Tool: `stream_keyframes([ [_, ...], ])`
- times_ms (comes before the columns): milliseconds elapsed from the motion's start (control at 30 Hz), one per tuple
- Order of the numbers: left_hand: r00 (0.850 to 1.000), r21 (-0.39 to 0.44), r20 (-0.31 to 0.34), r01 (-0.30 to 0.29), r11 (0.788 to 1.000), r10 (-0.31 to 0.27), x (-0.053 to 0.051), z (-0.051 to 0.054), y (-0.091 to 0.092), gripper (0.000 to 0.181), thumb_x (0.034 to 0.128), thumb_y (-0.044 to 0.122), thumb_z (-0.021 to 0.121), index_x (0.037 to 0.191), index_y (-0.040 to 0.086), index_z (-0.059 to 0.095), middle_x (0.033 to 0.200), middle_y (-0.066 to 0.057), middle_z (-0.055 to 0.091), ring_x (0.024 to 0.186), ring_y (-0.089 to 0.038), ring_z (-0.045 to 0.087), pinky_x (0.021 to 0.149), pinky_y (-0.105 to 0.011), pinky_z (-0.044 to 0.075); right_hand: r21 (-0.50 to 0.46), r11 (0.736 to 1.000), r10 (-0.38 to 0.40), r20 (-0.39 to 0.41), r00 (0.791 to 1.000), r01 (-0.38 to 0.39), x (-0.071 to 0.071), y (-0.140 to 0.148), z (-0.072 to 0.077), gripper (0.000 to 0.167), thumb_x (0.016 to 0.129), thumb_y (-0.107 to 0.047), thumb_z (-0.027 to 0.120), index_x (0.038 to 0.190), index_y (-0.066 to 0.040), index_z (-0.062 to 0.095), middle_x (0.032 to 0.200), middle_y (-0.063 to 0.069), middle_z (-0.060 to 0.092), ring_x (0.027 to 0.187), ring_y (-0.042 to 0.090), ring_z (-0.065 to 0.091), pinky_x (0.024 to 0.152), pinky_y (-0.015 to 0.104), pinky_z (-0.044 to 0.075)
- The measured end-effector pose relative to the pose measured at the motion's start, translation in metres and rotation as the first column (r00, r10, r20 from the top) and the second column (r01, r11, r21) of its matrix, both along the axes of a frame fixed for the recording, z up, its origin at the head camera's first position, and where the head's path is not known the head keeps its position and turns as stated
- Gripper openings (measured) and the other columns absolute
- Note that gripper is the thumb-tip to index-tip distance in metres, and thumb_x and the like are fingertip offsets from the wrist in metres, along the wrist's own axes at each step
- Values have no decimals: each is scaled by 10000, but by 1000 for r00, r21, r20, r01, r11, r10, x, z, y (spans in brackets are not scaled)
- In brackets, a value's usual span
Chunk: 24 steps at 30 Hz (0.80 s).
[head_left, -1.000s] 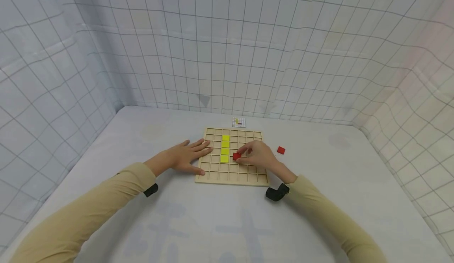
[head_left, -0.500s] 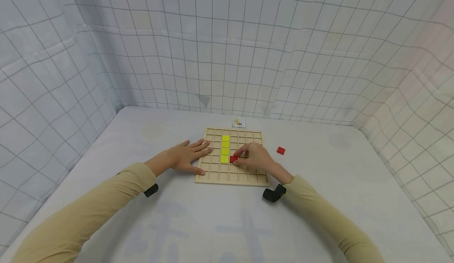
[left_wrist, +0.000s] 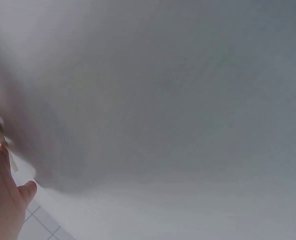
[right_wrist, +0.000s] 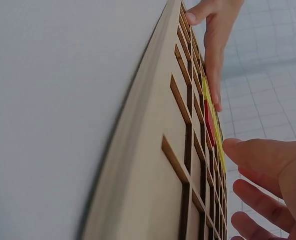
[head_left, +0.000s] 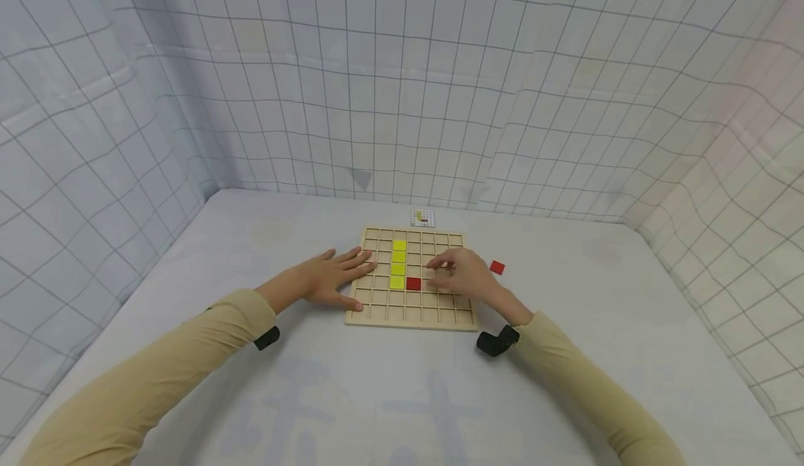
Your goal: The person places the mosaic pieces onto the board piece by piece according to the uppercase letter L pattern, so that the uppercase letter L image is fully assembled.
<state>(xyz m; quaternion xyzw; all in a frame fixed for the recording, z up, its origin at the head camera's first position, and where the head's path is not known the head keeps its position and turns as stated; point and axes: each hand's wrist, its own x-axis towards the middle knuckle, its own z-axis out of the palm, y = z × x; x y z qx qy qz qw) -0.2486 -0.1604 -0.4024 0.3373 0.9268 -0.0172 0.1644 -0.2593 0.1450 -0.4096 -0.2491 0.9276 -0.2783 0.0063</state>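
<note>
A wooden grid board [head_left: 383,312] lies on the table. Four would be several: several yellow square tiles [head_left: 398,268] form a column in it, and a red square tile [head_left: 413,284] sits in the cell just right of the lowest yellow one. My left hand [head_left: 329,277] rests with spread fingers on the board's left edge. Over the board's right half hovers my right hand [head_left: 465,275], its thumb and fingers apart and holding nothing, just right of the red tile. In the right wrist view the red tile [right_wrist: 209,122] shows beyond the right thumb [right_wrist: 260,155].
A second red tile [head_left: 497,267] lies on the table right of the board. Behind the board is a small card [head_left: 423,218] printed with a coloured grid pattern. Grid-lined white cloth walls [head_left: 402,103] enclose the table at the back and sides.
My right hand has set the red tile into the cell beside the lowest yellow tile, let go and drawn back to the right. The left hand has stayed still.
</note>
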Motion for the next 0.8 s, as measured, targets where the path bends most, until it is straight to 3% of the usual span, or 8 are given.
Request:
stream_keyframes([
  [300, 1000, 5, 1, -3, 1000, 3, 0, 0, 0, 925, 858, 746, 428, 1564, 244, 102, 1640, -25, 23, 1513, -266, 20, 1163, -620, 111, -31, 997, -74, -76, 994, 71, 0, 38, 5, 277, 806, -238, 777, 1048, -105, 744, 1010, 58, 734, 899, 220, 638, 757, 360, 512],
  [500, 1000, 6, 0, -3, 1000, 3, 1, -2, 0, 927, 860, 740, 433, 1564, 237, 101, 1640, -33, 23, 1512, -275, 23, 1162, -623, 112, -60, 989, -145, -142, 979, 137, -1, 71, 4, 292, 783, -197, 793, 1048, -84, 742, 994, 89, 740, 851, 260, 643, 726, 369, 513],
  [800, 1000, -2, -5, 2, 1000, -2, 0, -2, 0, 927, 861, 742, 428, 1565, 237, 98, 1639, -34, 18, 1512, -274, 20, 1165, -621, 99, -134, 962, -245, -56, 968, 236, -2, 107, -6, 335, 819, -207, 762, 1120, -70, 704, 1073, 140, 711, 938, 303, 630, 786, 377, 493],
])
